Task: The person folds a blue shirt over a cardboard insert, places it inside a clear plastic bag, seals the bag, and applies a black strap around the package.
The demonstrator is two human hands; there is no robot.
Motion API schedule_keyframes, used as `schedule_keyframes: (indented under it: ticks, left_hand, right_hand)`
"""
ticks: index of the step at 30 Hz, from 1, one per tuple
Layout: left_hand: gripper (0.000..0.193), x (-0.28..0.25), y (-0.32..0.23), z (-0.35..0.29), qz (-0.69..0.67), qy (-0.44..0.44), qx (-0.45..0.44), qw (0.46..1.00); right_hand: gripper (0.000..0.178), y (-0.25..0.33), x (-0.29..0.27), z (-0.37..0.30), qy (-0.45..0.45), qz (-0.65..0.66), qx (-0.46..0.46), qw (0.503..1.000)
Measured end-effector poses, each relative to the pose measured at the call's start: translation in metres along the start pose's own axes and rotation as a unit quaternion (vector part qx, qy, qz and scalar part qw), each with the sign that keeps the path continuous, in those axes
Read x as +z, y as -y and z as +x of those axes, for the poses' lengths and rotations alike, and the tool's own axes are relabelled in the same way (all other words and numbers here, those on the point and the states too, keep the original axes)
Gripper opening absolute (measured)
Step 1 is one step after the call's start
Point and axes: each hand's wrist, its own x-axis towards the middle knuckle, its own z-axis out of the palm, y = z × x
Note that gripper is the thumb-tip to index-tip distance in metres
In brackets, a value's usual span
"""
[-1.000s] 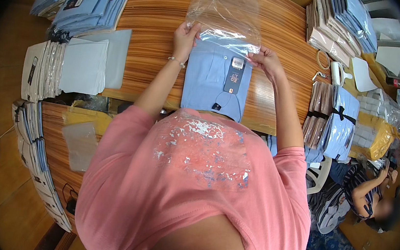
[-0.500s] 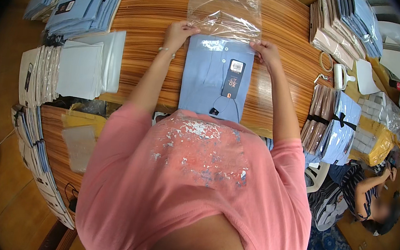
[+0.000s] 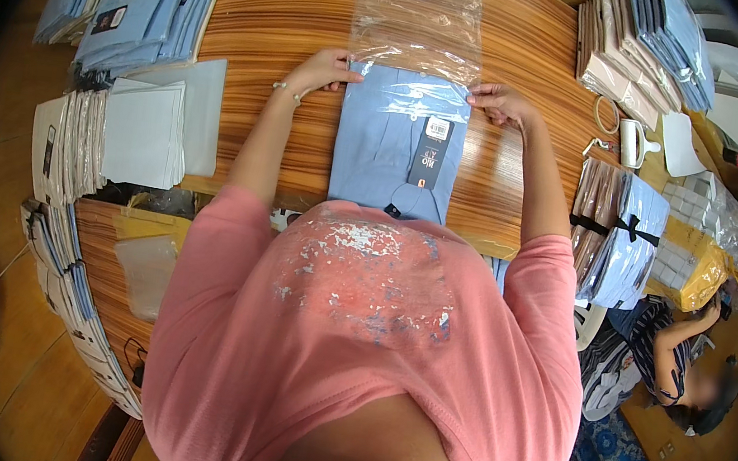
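A folded light-blue shirt (image 3: pixel 368 158) lies on the table in front of me, with a dark hang tag (image 3: pixel 428 160) on a string loop. A clear plastic bag (image 3: pixel 419 18) stretches away from me beyond the shirt, its near part over the shirt's far end. My left hand (image 3: pixel 326 71) pinches the bag at the shirt's far left corner, thumb and finger closed. At the far right corner, my right hand (image 3: pixel 503 105) is closed on the bag's other edge.
White card sheets (image 3: pixel 145 132) and bagged shirts (image 3: pixel 70 142) sit at the left, with blue shirts (image 3: pixel 134 13) behind. Folded shirts (image 3: pixel 612 58) are piled at the far right, near a white-handled tool (image 3: pixel 635 144) and tied shirts (image 3: pixel 633 233). Another person (image 3: pixel 673 356) is at the lower right.
The plastic bag now reaches a little farther over the shirt toward me. Both hands have come slightly nearer and moved outward at the shirt's corners.
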Motion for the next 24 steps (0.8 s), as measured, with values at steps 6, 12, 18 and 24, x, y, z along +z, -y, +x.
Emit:
schedule_keyframes:
  ticks: [6,12,18,24]
  left_hand:
    - [0.041,0.016,0.015,-0.034,-0.027,0.07,-0.021,0.997]
    - [0.029,0.057,0.045,-0.105,-0.058,0.086,-0.08,0.991]
    - [0.026,0.095,0.095,-0.156,-0.11,0.092,-0.086,0.986]
    - [0.028,0.095,0.102,-0.158,-0.094,0.042,-0.071,0.992]
  right_hand:
    - [0.019,-0.033,0.03,-0.026,0.107,0.11,0.002,0.988]
    - [0.014,-0.075,0.094,-0.077,0.024,0.073,0.016,0.997]
    - [0.011,-0.148,0.143,-0.107,-0.006,0.089,0.024,0.996]
    - [0.019,-0.125,0.142,-0.108,-0.028,0.072,0.034,0.996]
